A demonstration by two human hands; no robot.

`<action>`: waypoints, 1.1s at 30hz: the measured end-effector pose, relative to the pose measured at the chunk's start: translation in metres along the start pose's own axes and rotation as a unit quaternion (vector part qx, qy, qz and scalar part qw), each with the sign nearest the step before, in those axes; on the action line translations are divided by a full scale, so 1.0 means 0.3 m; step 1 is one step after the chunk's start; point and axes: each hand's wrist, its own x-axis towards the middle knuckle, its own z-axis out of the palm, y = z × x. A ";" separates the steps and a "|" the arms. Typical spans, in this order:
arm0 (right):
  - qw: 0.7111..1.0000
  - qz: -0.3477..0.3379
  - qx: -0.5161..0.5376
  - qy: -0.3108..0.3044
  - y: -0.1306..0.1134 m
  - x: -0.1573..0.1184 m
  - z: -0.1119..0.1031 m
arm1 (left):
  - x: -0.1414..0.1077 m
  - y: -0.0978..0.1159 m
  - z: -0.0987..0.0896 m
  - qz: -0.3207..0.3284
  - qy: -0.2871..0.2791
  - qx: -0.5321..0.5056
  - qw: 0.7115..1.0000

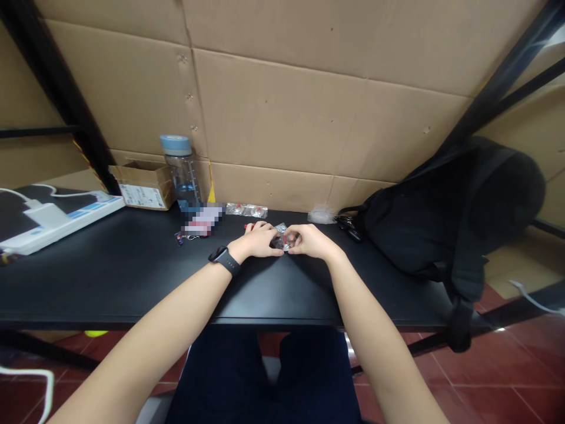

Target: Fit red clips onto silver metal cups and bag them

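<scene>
Near the middle of the black table, a small clear plastic packet (281,228) with something red in it lies between my two hands. My left hand (261,240), with a dark watch on its wrist, rests on the table, its curved fingers and thumb closed on the packet's left side. From the right, the thumb and fingers of my right hand (309,240) pinch the packet near the red part. A bit of another red thing (248,227) shows behind my left hand, mostly hidden. Further back lie similar clear packets (246,210) with red spots, side by side.
At the back left stand an open cardboard box (148,184) and a blue-lidded water bottle (183,174), beside a blurred card (202,222). A white power strip (62,227) lies far left. Crumpled clear plastic (321,214) and a black backpack (424,218) are on the right.
</scene>
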 end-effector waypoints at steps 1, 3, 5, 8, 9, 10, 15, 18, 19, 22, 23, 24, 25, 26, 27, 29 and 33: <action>1.000 -0.001 0.009 -0.007 0.002 0.001 0.002 | 0.000 0.000 -0.001 0.001 -0.001 0.000 1.000; 1.000 -0.006 0.003 -0.003 0.005 0.005 0.008 | -0.001 0.002 -0.004 0.001 -0.006 -0.001 1.000; 1.000 -0.013 -0.021 0.012 0.007 0.010 0.014 | -0.002 0.005 -0.008 0.000 -0.013 -0.002 1.000; 0.997 -0.019 -0.068 0.039 0.009 0.018 0.024 | -0.004 0.012 -0.016 -0.003 -0.018 -0.001 1.000; 0.995 -0.014 -0.088 0.053 0.010 0.020 0.026 | -0.004 0.014 -0.018 -0.003 -0.019 -0.002 1.000; 0.991 -0.005 -0.111 0.071 0.009 0.021 0.028 | -0.005 0.016 -0.019 -0.004 -0.021 -0.002 1.000; 0.975 0.054 -0.180 0.119 0.005 0.023 0.039 | 0.001 0.009 -0.011 -0.010 -0.017 -0.001 1.000; 0.968 0.058 -0.206 0.131 0.003 0.028 0.054 | 0.006 0.003 -0.005 -0.013 -0.019 -0.002 1.000; 0.965 0.055 -0.217 0.136 0.002 0.032 0.061 | 0.006 0.002 -0.004 -0.015 -0.020 -0.001 1.000; 0.956 0.052 -0.247 0.148 -0.002 0.050 0.085 | 0.003 0.007 -0.007 -0.015 -0.015 0.004 1.000; 0.954 0.053 -0.255 0.150 -0.003 0.057 0.092 | 0.001 0.010 -0.009 -0.014 -0.011 0.005 1.000; 0.952 0.056 -0.261 0.152 -0.005 0.065 0.099 | -0.002 0.014 -0.012 -0.011 -0.007 0.006 1.000; 0.950 0.059 -0.266 0.154 -0.006 0.072 0.105 | -0.004 0.017 -0.014 -0.008 -0.003 0.007 1.000; 0.948 0.064 -0.270 0.157 -0.007 0.080 0.110 | -0.006 0.021 -0.016 -0.006 -0.001 0.008 1.000; 0.946 0.069 -0.273 0.162 -0.007 0.087 0.114 | -0.007 0.023 -0.018 -0.005 0.000 0.010 1.000; 0.941 0.083 -0.278 0.175 -0.005 0.098 0.119 | -0.009 0.027 -0.021 -0.008 -0.003 0.010 1.000; 0.933 0.108 -0.284 0.192 -0.006 0.107 0.121 | -0.012 0.034 -0.027 -0.012 -0.004 0.004 1.000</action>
